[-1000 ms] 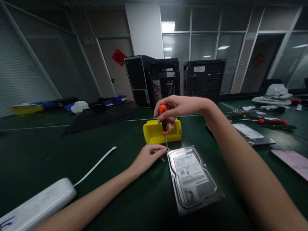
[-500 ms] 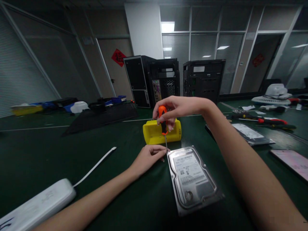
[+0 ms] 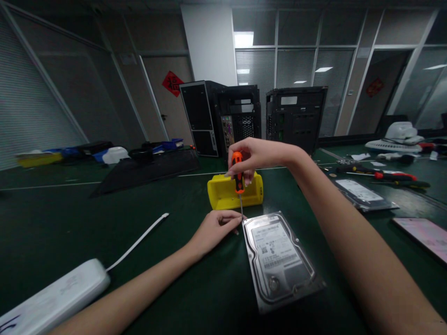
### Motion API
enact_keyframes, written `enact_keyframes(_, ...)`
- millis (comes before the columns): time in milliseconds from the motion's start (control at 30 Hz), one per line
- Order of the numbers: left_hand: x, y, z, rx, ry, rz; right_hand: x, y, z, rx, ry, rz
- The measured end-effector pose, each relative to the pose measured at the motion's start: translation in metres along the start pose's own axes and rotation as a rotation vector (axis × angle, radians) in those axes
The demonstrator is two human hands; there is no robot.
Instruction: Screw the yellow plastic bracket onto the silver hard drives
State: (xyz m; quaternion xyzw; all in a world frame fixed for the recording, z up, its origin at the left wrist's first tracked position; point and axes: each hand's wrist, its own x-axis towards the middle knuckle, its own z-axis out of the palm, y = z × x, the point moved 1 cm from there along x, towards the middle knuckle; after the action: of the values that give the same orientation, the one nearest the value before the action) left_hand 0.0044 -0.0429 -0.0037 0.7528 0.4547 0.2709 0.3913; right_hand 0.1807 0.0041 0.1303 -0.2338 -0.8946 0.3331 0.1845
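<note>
A silver hard drive (image 3: 281,257) lies flat on the green table (image 3: 70,228) in front of me. My right hand (image 3: 256,156) is closed round the orange and black handle of a screwdriver (image 3: 238,178), held upright with its tip at the drive's far left corner. My left hand (image 3: 216,228) rests on the table beside that corner, its fingers pinched round the thin shaft near the tip. A yellow plastic bin (image 3: 226,195) stands just behind the screwdriver.
A white power strip (image 3: 52,298) with its cable lies at the near left. Two black computer cases (image 3: 223,116) stand at the back. More drives (image 3: 363,193), screwdrivers (image 3: 394,177) and a flat panel (image 3: 424,235) lie at the right. A dark panel (image 3: 146,170) lies at left.
My right hand has shifted its fingers on the screwdriver handle, turning slightly. The left hand, the screwdriver tip and the drive have stayed where they were.
</note>
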Motion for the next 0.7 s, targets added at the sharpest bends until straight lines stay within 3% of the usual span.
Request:
enact_keyframes(300, -0.0001, 0.0029, -0.0001, 0.024, -0.009, 0.017, 0.0048, 0.0010, 0.0030, -0.134, 0.037, -0.024)
enact_keyframes(500, -0.0020, 0.0044, 0.0012, 0.091, -0.047, 0.053, 0.0044, -0.0037, 0.0043, -0.211, 0.082, 0.051)
enact_keyframes(700, -0.0037, 0.0076, 0.0006, 0.181, -0.051, 0.047, 0.0000, -0.0039, -0.0019, -0.231, 0.052, 0.053)
